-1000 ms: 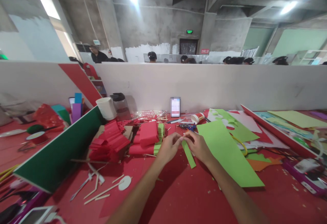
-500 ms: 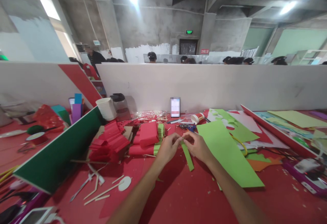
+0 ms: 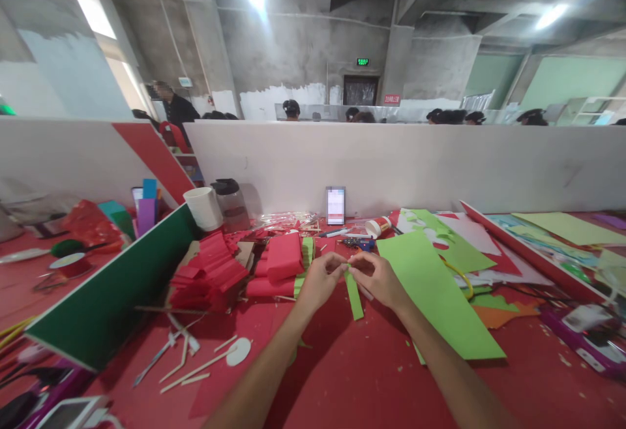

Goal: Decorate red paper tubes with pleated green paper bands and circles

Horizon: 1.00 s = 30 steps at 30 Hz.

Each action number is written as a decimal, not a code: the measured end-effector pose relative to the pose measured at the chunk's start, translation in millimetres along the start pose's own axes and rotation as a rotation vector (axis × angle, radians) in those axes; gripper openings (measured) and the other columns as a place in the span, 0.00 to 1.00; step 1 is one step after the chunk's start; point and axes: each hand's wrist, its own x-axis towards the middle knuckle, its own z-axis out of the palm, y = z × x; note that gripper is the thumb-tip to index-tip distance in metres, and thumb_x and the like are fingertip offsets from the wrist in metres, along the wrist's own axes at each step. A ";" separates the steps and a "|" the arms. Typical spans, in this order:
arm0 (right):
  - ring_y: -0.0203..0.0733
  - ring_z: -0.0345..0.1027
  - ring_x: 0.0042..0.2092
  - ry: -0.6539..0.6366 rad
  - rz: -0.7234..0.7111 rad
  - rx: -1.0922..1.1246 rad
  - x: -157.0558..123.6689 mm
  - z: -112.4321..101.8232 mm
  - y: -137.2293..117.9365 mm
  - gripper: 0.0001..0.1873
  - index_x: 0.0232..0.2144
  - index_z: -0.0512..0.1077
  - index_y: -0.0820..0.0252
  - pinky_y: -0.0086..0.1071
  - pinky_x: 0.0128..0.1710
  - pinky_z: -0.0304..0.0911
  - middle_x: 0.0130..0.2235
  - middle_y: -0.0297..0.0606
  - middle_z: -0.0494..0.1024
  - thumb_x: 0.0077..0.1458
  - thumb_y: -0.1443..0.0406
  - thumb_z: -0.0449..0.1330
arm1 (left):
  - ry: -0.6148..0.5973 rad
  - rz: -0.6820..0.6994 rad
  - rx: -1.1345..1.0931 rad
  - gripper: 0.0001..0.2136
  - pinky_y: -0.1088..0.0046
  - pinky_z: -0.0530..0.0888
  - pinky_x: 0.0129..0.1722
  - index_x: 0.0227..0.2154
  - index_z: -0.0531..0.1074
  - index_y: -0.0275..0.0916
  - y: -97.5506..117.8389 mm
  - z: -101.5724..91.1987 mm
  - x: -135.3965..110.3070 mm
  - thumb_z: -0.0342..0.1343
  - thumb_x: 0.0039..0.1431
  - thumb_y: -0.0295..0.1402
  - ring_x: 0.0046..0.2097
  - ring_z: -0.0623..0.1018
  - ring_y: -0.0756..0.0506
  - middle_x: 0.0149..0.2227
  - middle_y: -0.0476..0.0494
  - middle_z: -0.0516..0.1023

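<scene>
A narrow green paper strip [image 3: 354, 298] hangs down from between my two hands, its top end pinched at the fingertips. My left hand [image 3: 323, 279] is closed on the strip's upper end from the left. From the right, my right hand [image 3: 375, 277] pinches the same end, thumb and index finger together. The fingers hide the very top of the strip. Just left of my hands lie folded red paper pieces [image 3: 284, 256] with green strips [image 3: 306, 253] beside them. A large green paper sheet [image 3: 435, 292] lies right of my right hand.
Red paper strips [image 3: 210, 276] are heaped at left, before a green divider board [image 3: 122, 292]. Thin sticks [image 3: 195, 373] and a white disc [image 3: 238, 351] lie at front left. A phone [image 3: 335, 205] leans on the partition. A glue gun [image 3: 359, 244] and a paper cup [image 3: 377, 227] lie behind my hands.
The green strip's lower end has swung slightly left and up, with its broad face turned more toward me. Both hands stay nearly in place, still pinching it.
</scene>
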 end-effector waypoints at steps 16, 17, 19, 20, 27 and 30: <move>0.44 0.75 0.37 0.016 0.083 0.013 2.9 -3.4 8.9 0.08 0.34 0.76 0.60 0.34 0.41 0.68 0.34 0.39 0.81 0.53 0.62 0.62 | 0.026 0.027 0.050 0.06 0.73 0.71 0.37 0.32 0.77 0.37 5.4 -0.5 0.2 0.56 0.57 0.31 0.35 0.78 0.46 0.32 0.45 0.81; 0.44 0.75 0.38 0.011 0.084 0.013 3.0 -3.4 8.8 0.08 0.34 0.76 0.60 0.34 0.41 0.68 0.34 0.39 0.81 0.53 0.62 0.62 | 0.028 0.027 0.053 0.06 0.73 0.71 0.37 0.32 0.77 0.37 5.4 -0.3 0.0 0.56 0.57 0.31 0.35 0.78 0.46 0.31 0.45 0.81; 0.44 0.75 0.38 0.004 0.089 0.005 3.3 -3.4 8.6 0.09 0.35 0.76 0.60 0.34 0.41 0.68 0.35 0.40 0.81 0.54 0.61 0.62 | 0.029 0.025 0.061 0.06 0.73 0.71 0.36 0.31 0.77 0.37 5.4 0.0 -0.4 0.56 0.57 0.31 0.34 0.78 0.46 0.31 0.45 0.80; 0.44 0.75 0.38 0.004 0.093 -0.003 3.4 -3.3 8.5 0.09 0.35 0.76 0.60 0.35 0.40 0.69 0.35 0.40 0.81 0.54 0.61 0.62 | 0.028 0.024 0.065 0.06 0.73 0.71 0.36 0.31 0.77 0.37 5.4 0.2 -0.7 0.56 0.57 0.32 0.34 0.78 0.46 0.31 0.45 0.80; 0.44 0.75 0.35 0.010 0.089 -0.015 3.1 -3.9 6.5 0.09 0.32 0.76 0.60 0.34 0.38 0.68 0.32 0.39 0.81 0.55 0.59 0.61 | 0.025 0.015 0.065 0.05 0.73 0.72 0.35 0.34 0.74 0.37 2.7 1.0 -0.7 0.55 0.57 0.32 0.35 0.78 0.46 0.32 0.45 0.80; 0.44 0.75 0.36 0.013 0.082 -0.020 3.3 -4.2 6.8 0.09 0.32 0.76 0.60 0.34 0.39 0.68 0.33 0.39 0.81 0.55 0.59 0.61 | 0.007 0.020 0.074 0.06 0.73 0.71 0.35 0.34 0.74 0.37 1.7 1.0 -1.0 0.55 0.57 0.32 0.34 0.77 0.46 0.32 0.45 0.79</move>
